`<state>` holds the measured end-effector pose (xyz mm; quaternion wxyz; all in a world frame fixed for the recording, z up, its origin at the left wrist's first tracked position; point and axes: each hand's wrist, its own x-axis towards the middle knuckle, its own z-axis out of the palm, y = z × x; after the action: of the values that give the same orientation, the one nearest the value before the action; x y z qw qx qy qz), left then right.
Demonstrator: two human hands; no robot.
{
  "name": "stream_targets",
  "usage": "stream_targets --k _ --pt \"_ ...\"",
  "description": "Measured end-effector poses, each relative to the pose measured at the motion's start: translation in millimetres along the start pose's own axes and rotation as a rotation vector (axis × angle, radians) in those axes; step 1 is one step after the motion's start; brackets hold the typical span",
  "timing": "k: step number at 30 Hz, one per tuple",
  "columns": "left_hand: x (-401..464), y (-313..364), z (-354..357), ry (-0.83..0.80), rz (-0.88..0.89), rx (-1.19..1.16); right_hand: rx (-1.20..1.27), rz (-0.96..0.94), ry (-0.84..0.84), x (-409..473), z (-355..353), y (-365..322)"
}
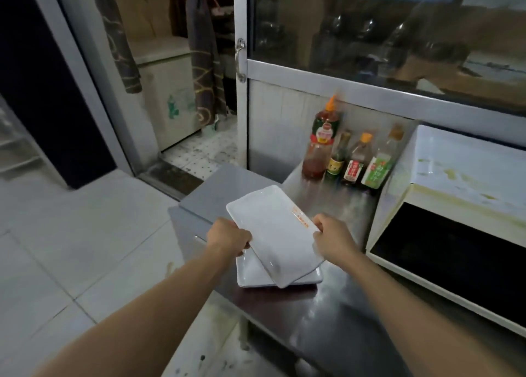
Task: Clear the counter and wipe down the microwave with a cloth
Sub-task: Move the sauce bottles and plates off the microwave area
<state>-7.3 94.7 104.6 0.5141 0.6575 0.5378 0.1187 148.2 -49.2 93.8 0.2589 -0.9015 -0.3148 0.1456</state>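
Head view: both hands clamped on the top plate — a white rectangular one with a small orange print near its right edge. Left hand grips its left long edge, right hand grips the right edge, fingers curled around the rim. Top plate sits skewed, its near end overlapping a second white rectangular plate lying flat on the steel surface; can't tell if the two touch.

Microwave stands just right of the plates — cream body, dark door, yellowish stains across its top. No cloth in view.

Back corner of the surface, against the wall panel: four bottles in a row, left of the microwave. Tall red sauce bottle with orange cap, small dark bottle, red-label bottle, green-label bottle. Labels too blurred to read.

Glass door with metal handle behind; tiled floor on the left.
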Motion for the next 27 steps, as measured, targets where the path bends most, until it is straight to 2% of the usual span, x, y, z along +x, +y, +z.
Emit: stream_targets --k 7,15,27 --pt "10 -46 8 0.040 -0.126 0.023 0.036 -0.042 -0.103 18 44 13" --pt "13 -80 25 0.059 -0.237 -0.090 0.076 -0.026 -0.215 35 80 26" --pt "13 -98 36 0.094 -0.285 -0.135 0.042 -0.091 -0.280 39 91 34"
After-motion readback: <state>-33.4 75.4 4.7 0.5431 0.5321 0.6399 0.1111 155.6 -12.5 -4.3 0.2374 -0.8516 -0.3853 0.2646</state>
